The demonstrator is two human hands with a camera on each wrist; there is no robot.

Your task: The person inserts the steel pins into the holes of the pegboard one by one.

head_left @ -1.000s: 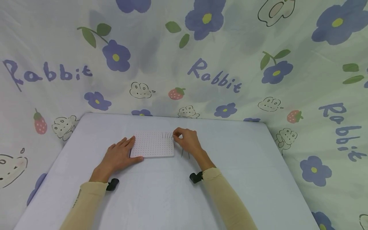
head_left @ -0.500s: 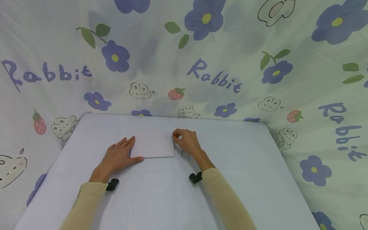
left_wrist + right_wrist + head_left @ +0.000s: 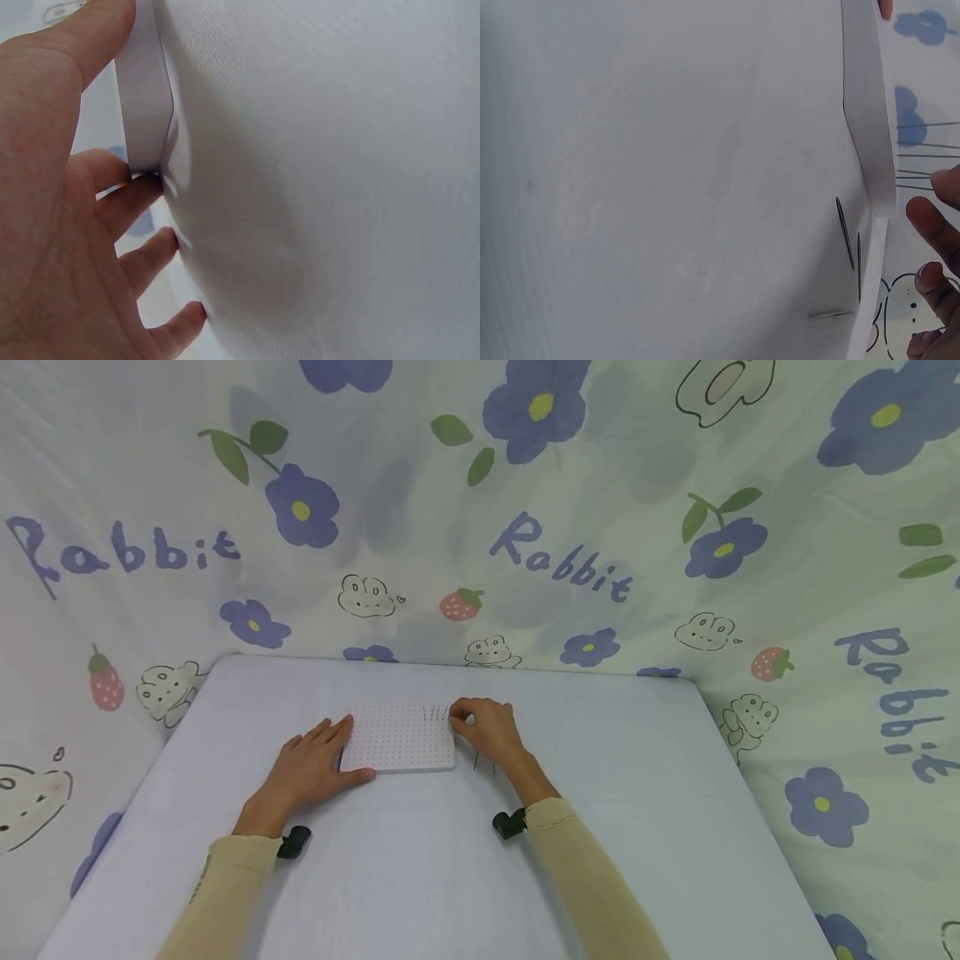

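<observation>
Right grip [image 3: 487, 727] pinched on a needle [image 3: 915, 178] at far-right corner of the board [image 3: 397, 739], likely steadying it | left grip [image 3: 311, 768] spread around board's left end, seemingly bracing | loose needles [image 3: 844, 232] right of board, handy

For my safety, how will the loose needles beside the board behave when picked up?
The loose needles look thin and straight, so probably stiff. Being smooth-looking, they may feel slippery; being slender, they could roll if pushed.

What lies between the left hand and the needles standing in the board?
In the head view, only the bare, hole-dotted top of the white board lies between the left hand and the needles near its far right corner.
</observation>
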